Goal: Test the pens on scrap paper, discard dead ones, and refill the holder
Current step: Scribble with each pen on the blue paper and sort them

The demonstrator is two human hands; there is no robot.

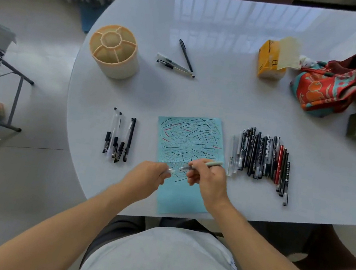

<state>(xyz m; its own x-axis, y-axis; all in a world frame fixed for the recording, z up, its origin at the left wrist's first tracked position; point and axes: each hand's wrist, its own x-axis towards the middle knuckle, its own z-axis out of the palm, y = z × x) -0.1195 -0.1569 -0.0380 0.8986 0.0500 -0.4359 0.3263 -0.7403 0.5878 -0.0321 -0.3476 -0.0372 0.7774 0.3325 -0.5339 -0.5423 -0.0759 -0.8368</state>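
Right hand [208, 179] grasping a pale green pen [205, 163], left hand [152, 173] pinching its cap [171, 171] just beside the tip; best drawn straight apart over the scribbled paper [191, 136]

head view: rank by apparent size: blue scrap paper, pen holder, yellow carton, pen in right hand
1. blue scrap paper
2. pen holder
3. yellow carton, though it sits farther from the camera, so its true size against the holder is unsure
4. pale green pen, held in the right hand
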